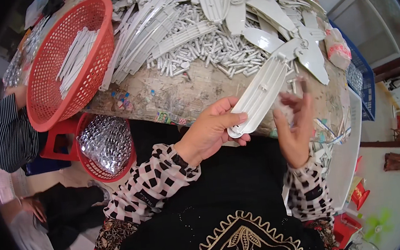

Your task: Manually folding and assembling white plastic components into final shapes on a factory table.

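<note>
My left hand (211, 127) grips the lower end of a long white plastic piece (260, 92), thumb on top and fingers beneath. The piece tilts up to the right, its ribbed inner side showing. Just right of it is my right hand (295, 132), thumb and fingers apart, fingertips smeared by motion; I see nothing held in it. Beyond the hands, small white pegs (207, 47) lie heaped on the worn table (159, 97). White ribbed slats (145, 36) are stacked left of the pegs, and glossy rounded white pieces (266, 12) pile up behind and to the right.
An orange-red basket (101, 52) with white strips leans at the table's left. Below it, a red basket (99, 172) holds shiny silver parts. A white-and-red bundle (337, 49) and a blue crate (363, 80) are at right. Another person's striped sleeve (8, 134) shows far left.
</note>
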{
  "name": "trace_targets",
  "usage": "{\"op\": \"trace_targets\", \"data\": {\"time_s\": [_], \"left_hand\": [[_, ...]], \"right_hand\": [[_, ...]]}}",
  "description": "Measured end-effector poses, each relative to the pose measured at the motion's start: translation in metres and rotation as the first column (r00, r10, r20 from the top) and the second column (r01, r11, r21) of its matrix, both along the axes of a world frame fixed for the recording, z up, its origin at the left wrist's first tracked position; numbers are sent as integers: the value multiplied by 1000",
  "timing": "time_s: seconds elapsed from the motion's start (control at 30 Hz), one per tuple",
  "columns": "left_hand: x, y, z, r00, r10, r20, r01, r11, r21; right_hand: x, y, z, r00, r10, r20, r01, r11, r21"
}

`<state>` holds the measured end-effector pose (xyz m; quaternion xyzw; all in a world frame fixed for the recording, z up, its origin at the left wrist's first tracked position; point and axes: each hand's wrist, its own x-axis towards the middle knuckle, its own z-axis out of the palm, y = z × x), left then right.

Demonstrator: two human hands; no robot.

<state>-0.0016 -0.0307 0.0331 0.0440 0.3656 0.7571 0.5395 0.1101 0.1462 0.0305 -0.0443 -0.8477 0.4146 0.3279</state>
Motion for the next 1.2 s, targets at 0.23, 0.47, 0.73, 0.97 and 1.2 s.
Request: {"op": "trace_targets", "data": {"time_s": [0.23,0.47,0.73,0.97,1.2], "left_hand": [[5,-14,-7,978,-152,139,140,985,97],[-74,-27,-18,282,-116,-953,-508,824,-250],[-181,-15,13,-295,-534,-793,-643,724,-248],[-199,-4,13,-369,-613,-698,-611,726,-315],[-187,-3,17,-336,-492,-803,-550,795,-257]], "right_hand": [[-8,-40,15,864,501,48,-187,407,-894],[1,-5,-2,977,212,34,-78,498,-864],[-1,6,-29,984,176,37,-51,473,-880],[0,6,-26,980,196,28,-72,484,-872],[1,8,-33,979,201,27,-77,490,-868]]}}
